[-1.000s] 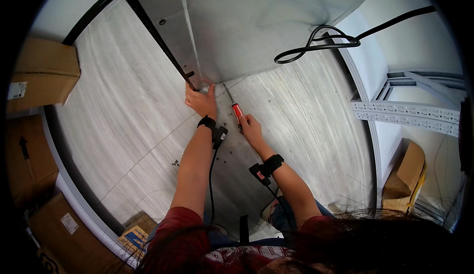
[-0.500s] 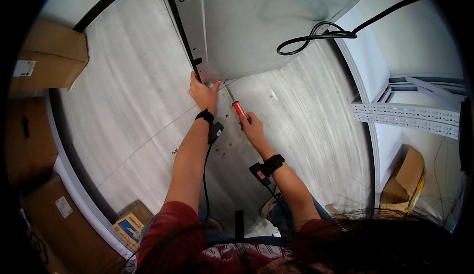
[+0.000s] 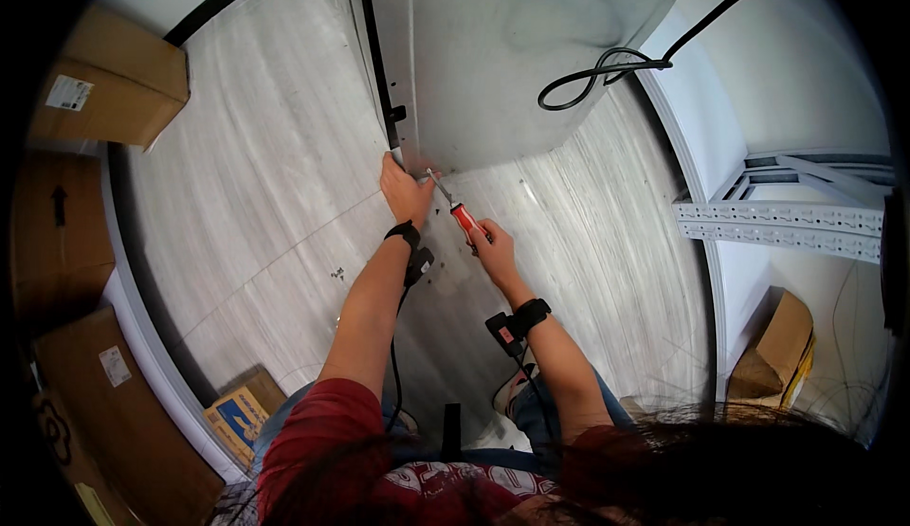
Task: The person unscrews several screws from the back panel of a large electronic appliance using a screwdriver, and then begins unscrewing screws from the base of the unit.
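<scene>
A large grey metal cabinet point(image 3: 502, 62) rises in front of me, with a black strip point(image 3: 375, 43) along its left edge. My left hand point(image 3: 406, 194) is closed on the cabinet's lower left corner, fingers on the outer side and thumb towards the screwdriver tip. In my right hand point(image 3: 496, 253) is a screwdriver point(image 3: 464, 217) with a red and black handle. Its metal shaft slants up and left, and the tip is at the cabinet's bottom edge beside my left thumb. What the tip touches is too small to make out.
Small screws point(image 3: 337, 273) lie on the pale wood-look floor point(image 3: 256, 147). A looped black cable point(image 3: 607, 71) hangs at the cabinet's right. Cardboard boxes point(image 3: 123, 76) line the left side. White shelving with a perforated metal beam point(image 3: 777, 227) and an open carton point(image 3: 773, 346) stand at right.
The view has shifted slightly, so the cabinet appears a little further right and lower. The screwdriver shaft leans more to the left. Both hands keep their holds.
</scene>
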A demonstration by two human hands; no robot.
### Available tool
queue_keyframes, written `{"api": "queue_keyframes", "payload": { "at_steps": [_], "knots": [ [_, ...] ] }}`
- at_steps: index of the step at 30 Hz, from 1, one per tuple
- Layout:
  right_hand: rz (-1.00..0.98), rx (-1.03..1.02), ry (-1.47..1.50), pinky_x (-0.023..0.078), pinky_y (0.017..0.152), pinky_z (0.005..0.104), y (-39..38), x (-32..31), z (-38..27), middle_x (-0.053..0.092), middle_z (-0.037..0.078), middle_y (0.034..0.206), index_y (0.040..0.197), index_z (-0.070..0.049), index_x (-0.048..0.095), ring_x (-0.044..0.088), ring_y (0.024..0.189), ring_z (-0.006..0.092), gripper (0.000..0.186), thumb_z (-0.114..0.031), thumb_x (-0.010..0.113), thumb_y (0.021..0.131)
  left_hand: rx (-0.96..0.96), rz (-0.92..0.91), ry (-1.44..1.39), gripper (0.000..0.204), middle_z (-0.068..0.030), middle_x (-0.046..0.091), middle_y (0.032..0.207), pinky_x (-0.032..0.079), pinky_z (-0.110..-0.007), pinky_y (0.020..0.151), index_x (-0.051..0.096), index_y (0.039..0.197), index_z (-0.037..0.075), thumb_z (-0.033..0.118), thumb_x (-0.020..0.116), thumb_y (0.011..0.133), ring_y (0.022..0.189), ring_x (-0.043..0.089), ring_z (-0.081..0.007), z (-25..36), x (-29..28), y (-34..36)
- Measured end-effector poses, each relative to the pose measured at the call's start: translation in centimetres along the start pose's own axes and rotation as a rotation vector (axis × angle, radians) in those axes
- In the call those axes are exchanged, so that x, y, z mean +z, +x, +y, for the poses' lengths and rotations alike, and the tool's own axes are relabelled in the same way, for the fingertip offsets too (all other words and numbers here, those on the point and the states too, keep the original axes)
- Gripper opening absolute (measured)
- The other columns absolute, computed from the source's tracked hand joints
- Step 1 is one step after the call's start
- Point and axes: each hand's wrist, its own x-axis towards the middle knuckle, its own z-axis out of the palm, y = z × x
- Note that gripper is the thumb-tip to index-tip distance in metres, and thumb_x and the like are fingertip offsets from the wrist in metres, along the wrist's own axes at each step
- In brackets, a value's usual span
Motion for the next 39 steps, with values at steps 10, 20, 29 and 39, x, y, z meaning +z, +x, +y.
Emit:
{"api": "queue_keyframes", "payload": {
  "at_steps": [10, 20, 29, 39],
  "knots": [
    [-0.175, -0.146, -0.151, 0.044, 0.056, 0.0258, -0.6, -3.2, 2.2, 0.059, 0.006, 0.064, 0.085, 0.000, 0.061, 0.055, 0.058, 0.0107, 0.021, -0.019, 0.057, 0.077, 0.209, -0.430, -0.048, 0.081, -0.0194, 0.045, 0.116, 0.033, -0.041, 0.089, 0.033, 0.123, -0.005, 0.023, 0.077, 0.061, 0.106, 0.044, -0.0343, -1.2, -3.1, -3.2],
    [-0.287, -0.082, -0.067, 0.043, 0.055, 0.0242, -1.6, -5.3, 1.7, 0.059, 0.003, 0.065, 0.081, 0.000, 0.062, 0.054, 0.058, 0.0089, 0.018, -0.017, 0.058, 0.076, 0.136, -0.365, 0.026, 0.044, -0.0156, 0.055, 0.087, 0.041, -0.039, 0.068, 0.054, 0.094, 0.001, 0.029, 0.073, 0.067, 0.080, 0.053, -0.0334, -0.5, -3.6, -5.2],
    [-0.308, 0.031, -0.141, 0.042, 0.054, 0.0234, -2.2, -7.8, 2.6, 0.058, 0.002, 0.062, 0.081, -0.002, 0.064, 0.053, 0.057, 0.0076, 0.020, -0.020, 0.056, 0.077, -0.178, -0.666, 0.261, 0.062, -0.0143, 0.059, 0.059, 0.045, -0.038, 0.054, 0.062, 0.065, 0.000, 0.061, 0.051, 0.076, 0.059, 0.059, -0.0307, 0.3, -4.3, -5.4],
    [-0.519, 0.292, -0.067, 0.041, 0.053, 0.0231, -2.1, -11.3, 4.8, 0.059, 0.001, 0.066, 0.082, -0.004, 0.064, 0.051, 0.057, 0.0073, 0.022, -0.021, 0.052, 0.079, -0.199, -0.823, 0.055, 0.059, -0.0134, 0.059, 0.055, 0.046, -0.038, 0.055, 0.065, 0.061, 0.004, 0.060, 0.053, 0.075, 0.057, 0.059, -0.0299, 0.7, -5.2, -8.7]
  ]
}}
